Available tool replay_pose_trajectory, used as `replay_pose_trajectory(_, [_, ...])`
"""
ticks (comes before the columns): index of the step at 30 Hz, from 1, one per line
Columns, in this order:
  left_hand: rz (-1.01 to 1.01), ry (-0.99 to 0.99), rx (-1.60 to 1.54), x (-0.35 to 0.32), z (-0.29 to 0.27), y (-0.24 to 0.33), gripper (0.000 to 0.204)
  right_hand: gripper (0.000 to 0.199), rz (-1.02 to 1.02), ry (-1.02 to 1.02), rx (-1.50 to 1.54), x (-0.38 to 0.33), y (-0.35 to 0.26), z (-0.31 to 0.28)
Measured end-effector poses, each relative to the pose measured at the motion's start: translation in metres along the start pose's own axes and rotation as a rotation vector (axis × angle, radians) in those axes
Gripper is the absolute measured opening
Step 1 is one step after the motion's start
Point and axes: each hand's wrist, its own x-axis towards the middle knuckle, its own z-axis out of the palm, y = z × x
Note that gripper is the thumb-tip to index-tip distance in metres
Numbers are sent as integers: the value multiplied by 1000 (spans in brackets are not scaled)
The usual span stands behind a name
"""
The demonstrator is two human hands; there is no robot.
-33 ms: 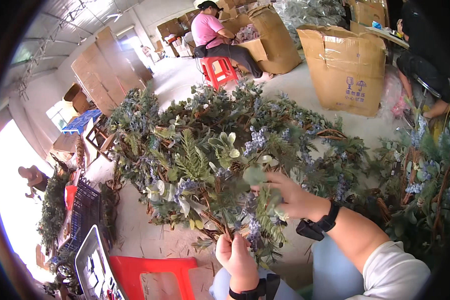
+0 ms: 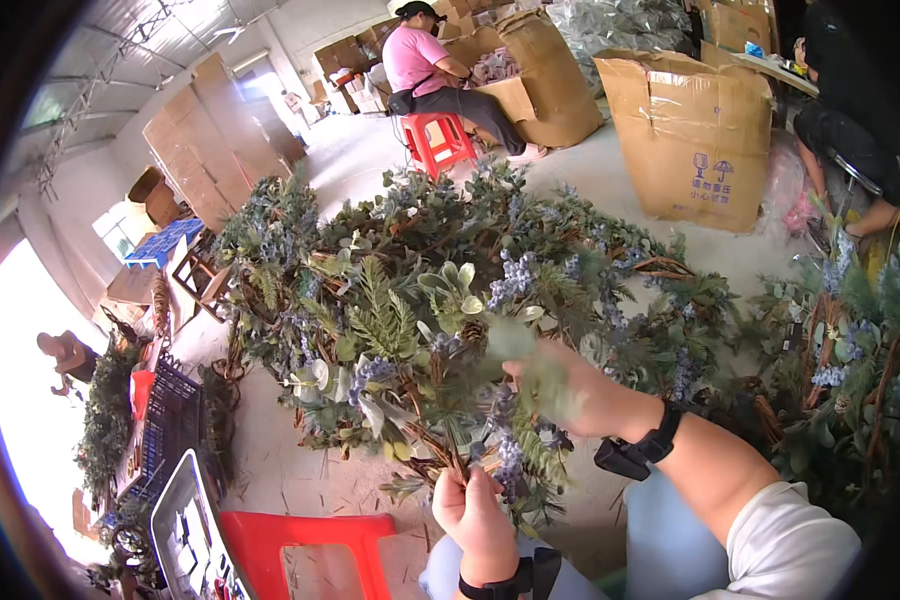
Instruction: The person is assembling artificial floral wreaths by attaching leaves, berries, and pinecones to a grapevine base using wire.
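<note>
My left hand (image 2: 470,515) is closed, thumb and fingers pinching brown twig stems (image 2: 457,462) at the near end of an artificial greenery garland. Just above and to the right of it, my right hand (image 2: 605,395) curls around a green leafy sprig (image 2: 550,392), blurred by motion; its fingertips are partly hidden by leaves. Blue berry clusters (image 2: 508,455) hang between the two hands. Beyond them spreads a large heap of greenery (image 2: 390,310) with fern fronds, round leaves, a pinecone (image 2: 472,332) and more blue berries.
A red plastic stool (image 2: 310,530) and a grey tray (image 2: 192,470) with small items stand at the near left, beside a dark crate (image 2: 168,410). More garlands (image 2: 830,370) lie at right. Behind are a large carton (image 2: 685,140) and a person in pink (image 2: 415,60) on a red stool.
My right hand and the leafy sprig have shifted slightly and look more smeared. The left hand keeps its place on the stems.
</note>
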Motion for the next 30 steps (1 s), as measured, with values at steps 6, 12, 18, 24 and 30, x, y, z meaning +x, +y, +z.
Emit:
replay_pose_trajectory(6, [-3, -11, -21, 1, -3, -6, 12, 58, -152, -1, 101, 10, -10, -7])
replay_pose_trajectory(12, [-18, 12, 42, 3, -4, -5, 15, 28, -121, 54, -258, 2, 2, -9])
replay_pose_trajectory(18, [-5, 57, -70, 6, -3, -6, 17, 18, 872, 481, 1116, -7, 11, 25])
replay_pose_trajectory(24, [46, 96, -40, 9, -8, -10, 20, 26, 1013, 275, 1420, -18, 7, 66])
replay_pose_trajectory(30, [123, 59, 26, 11, -12, -12, 9, 32, 695, 68, 746, -7, -5, 39])
